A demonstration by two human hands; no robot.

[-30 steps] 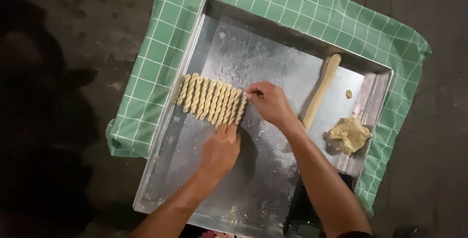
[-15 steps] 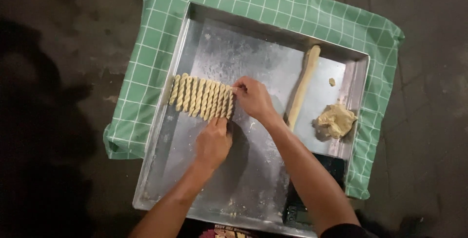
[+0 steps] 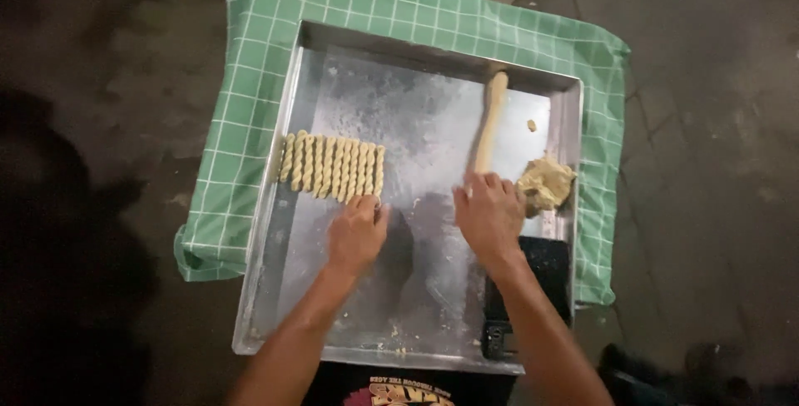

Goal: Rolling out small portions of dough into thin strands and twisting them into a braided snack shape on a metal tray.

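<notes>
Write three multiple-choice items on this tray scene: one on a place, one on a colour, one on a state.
1. Where does the row of twisted dough pieces lie?
A. left part of the metal tray
B. on the cloth
C. on the floor

2. What colour is the checked cloth under the tray?
A. red
B. green
C. blue

3. What is the right hand doing?
A. holding a knife
B. lifted clear of the tray
C. resting on the near end of the long dough roll

Answers: 1 A, the row sits by the left wall; 2 B, green with white lines; 3 C, fingers lie over its end.
</notes>
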